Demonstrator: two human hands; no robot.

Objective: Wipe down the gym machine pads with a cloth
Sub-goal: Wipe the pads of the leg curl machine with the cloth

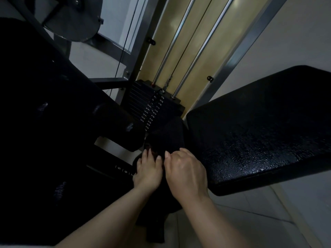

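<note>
Two bare forearms reach in; the left hand [147, 171] and right hand [186, 173] curl their fingers on a dark cloth [165, 136] between two black pads, one left [44, 111], one right [259, 126]. Behind them stand a weight stack [152, 104], two chrome rods [200, 49], pale walls and tiled floor [250, 212].

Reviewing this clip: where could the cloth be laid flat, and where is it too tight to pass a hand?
Free: the top of the right pad, bare from its near edge to the wall side. Crowded: the gap between the left pad and right pad, where the left hand and right hand hold the dark cloth before the weight stack.
</note>
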